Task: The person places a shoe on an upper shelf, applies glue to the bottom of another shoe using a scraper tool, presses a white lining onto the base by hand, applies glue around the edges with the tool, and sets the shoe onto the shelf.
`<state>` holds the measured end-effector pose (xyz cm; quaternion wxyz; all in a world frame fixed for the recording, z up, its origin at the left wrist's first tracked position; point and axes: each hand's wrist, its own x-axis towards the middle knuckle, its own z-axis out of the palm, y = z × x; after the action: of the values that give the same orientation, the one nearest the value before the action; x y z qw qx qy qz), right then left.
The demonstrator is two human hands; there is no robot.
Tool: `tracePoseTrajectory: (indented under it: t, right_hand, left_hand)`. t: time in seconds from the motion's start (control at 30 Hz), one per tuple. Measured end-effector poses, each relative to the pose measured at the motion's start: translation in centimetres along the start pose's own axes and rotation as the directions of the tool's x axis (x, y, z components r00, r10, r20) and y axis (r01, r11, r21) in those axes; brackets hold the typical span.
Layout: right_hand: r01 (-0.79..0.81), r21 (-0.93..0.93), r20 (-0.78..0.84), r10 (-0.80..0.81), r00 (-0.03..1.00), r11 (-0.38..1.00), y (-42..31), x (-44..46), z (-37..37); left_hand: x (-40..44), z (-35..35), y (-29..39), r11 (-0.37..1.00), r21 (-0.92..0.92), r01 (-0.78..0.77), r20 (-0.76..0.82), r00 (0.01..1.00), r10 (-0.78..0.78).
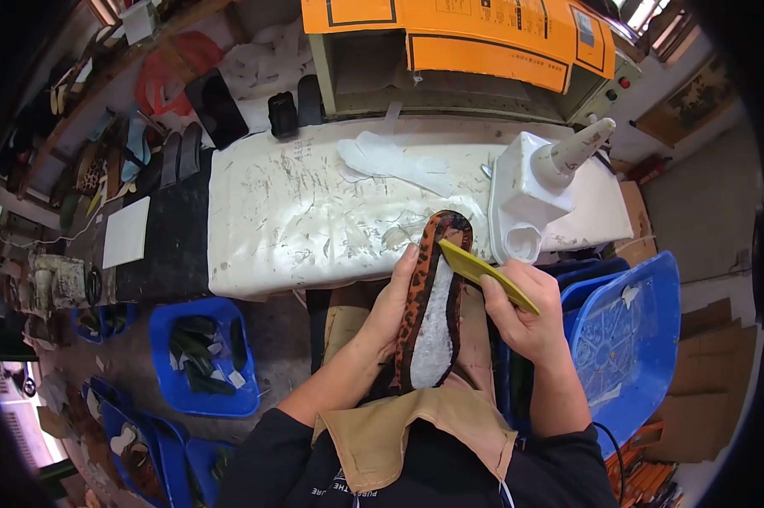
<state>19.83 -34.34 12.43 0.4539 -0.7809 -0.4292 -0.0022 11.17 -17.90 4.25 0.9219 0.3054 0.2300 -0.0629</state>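
My left hand (pixel 392 306) is wrapped round the side of a leopard-print shoe upper (pixel 410 315), held upside down above my lap. Its underside carries a whitish, rough-looking filling (pixel 433 343), and the toe end is dark and shiny. In my right hand (pixel 527 311) is a flat yellow-green scraper (pixel 489 278), gripped between thumb and fingers. The scraper's far end touches or hovers just over the shoe's underside near the toe; I cannot tell which. White insole-shaped sheets (pixel 392 161) lie on the worktable beyond the shoe.
A white container with an upright cone (pixel 534 182) stands on the stained white table (pixel 267 212), right of the shoe. Behind is a machine with an orange cover (pixel 483 51). Blue baskets stand left (pixel 250 385) and right (pixel 665 339). A tan apron (pixel 399 436) covers my lap.
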Motion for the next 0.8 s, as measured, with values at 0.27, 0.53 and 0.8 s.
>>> tracePoseTrajectory:
  t: [0.27, 0.53, 0.8]
  right_hand:
    - [0.006, 0.026, 0.085, -0.008, 0.996, 1.000, -0.1, -0.5, -0.4]
    - [0.042, 0.001, 0.164, -0.042, 0.986, 0.999, -0.7, -0.8, -0.7]
    - [0.038, 0.004, 0.214, -0.038, 0.976, 0.999, -1.4, -1.1, -0.9]
  left_hand:
    - [-0.1, -0.4, 0.1, 1.000, 0.007, 0.016, 0.015, 1.000, -0.016]
    - [-0.4, 0.3, 0.4, 0.999, -0.045, 0.011, 0.017, 1.000, -0.010]
    - [-0.1, 0.3, 0.2, 0.998, -0.055, -0.025, -0.006, 1.000, 0.024]
